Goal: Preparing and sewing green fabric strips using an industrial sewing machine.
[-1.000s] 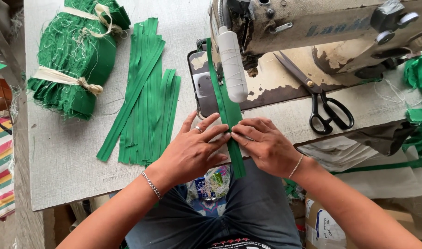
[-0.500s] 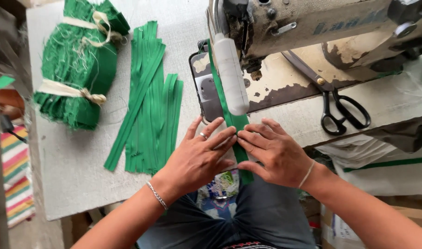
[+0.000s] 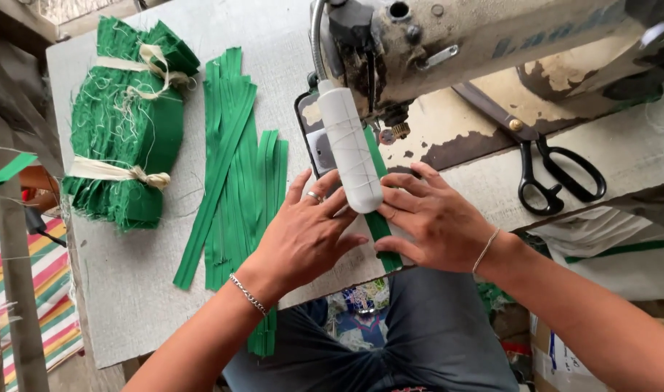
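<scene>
Work surface: grey, worn sewing table (image 3: pixel 165 290), seen from above; landmark for all entries is the sewing machine (image 3: pixel 448 51), beige with chipped paint, at the table's far right.

Green strip (image 3: pixel 379 225): narrow fabric strip, lying flat on the table, running from under the machine's needle end toward the near table edge; partly hidden by a white cylinder (image 3: pixel 350 149) fixed to the front of the machine.

Left hand (image 3: pixel 303 236): just left of the strip, near side of the machine; palm down, fingers spread apart and flat on the table, fingertips at the strip's edge. Ring on one finger, chain bracelet at the wrist. Nothing gripped.

Right hand (image 3: pixel 437 221): just right of the strip, palm down, fingers slightly apart, tips pressing on the strip. Thin bracelet at the wrist. Nothing gripped.

Loose green strips (image 3: pixel 238 181): a stack lying left of the machine, some hanging over the near edge.

Bundle (image 3: pixel 129 131): green fabric pieces tied with pale bands, further left of the machine.

Scissors (image 3: pixel 557 174): black-handled, closed, on the machine's bed, right of the hands.
</scene>
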